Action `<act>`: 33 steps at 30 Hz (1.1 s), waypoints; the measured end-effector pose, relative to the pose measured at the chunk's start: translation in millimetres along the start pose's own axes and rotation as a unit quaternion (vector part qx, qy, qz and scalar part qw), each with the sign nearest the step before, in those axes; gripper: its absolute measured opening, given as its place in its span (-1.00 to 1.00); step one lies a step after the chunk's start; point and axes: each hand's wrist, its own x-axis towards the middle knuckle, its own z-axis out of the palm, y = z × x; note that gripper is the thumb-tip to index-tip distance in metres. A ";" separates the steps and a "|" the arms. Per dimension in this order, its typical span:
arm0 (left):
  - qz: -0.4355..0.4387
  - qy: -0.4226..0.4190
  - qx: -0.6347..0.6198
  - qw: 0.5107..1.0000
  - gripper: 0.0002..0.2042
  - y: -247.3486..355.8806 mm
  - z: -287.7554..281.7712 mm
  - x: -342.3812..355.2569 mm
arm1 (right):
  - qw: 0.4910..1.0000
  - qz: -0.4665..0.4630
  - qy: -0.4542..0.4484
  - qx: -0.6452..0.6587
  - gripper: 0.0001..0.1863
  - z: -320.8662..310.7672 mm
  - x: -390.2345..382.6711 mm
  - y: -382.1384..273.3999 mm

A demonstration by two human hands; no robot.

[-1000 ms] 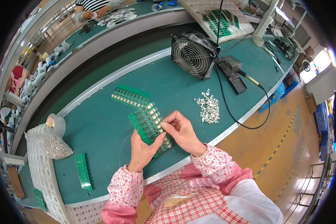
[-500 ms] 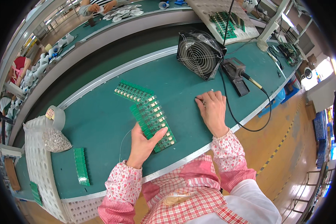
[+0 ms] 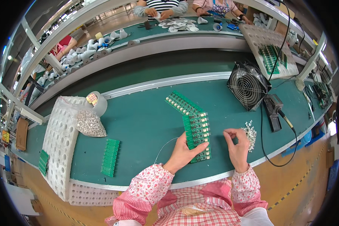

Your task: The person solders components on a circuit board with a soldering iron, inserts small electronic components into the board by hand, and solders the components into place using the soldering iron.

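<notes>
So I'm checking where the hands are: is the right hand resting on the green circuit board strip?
No, the right hand hovers beside the pile of small white parts, while the left hand presses the green circuit board strip.

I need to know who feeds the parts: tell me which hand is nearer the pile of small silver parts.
Right. The right hand is pinched just beside the pile, almost touching it. The left hand rests on the green board, across the board from the pile.

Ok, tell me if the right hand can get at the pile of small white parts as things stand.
Probably yes. The right hand sits just beside the pile of small white parts, fingertips pinched close to it, with only bare green mat between them. The left hand rests on the green circuit board panel, out of the way.
</notes>
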 end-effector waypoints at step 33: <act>-0.052 0.030 -0.020 0.998 -0.72 -2.4 -2.4 4.6 | 0.931 0.214 -0.083 0.284 -0.84 21.7 -14.3 -3.8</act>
